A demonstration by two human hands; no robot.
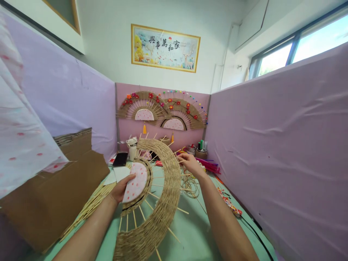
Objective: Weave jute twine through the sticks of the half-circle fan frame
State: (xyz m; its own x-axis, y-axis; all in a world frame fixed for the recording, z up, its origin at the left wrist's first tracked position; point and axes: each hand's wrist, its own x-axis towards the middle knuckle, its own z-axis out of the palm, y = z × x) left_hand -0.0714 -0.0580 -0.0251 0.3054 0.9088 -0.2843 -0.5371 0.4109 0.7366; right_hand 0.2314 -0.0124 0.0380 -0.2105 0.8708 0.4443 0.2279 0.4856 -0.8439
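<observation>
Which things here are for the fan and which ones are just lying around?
Seem to belong to the job:
woven fan, gripped by the left hand, with the right hand at its outer edge
loose twine
bundle of thin sticks

Probably just lying about:
phone
white lidded bottle

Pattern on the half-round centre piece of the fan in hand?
White half-round centre piece with scattered pinkish-red spots; shows best in the head view.

A gold-framed picture (pixel 165 48) hangs on the pale wall (pixel 104 40), with a bright window (pixel 319 41) at right
</observation>
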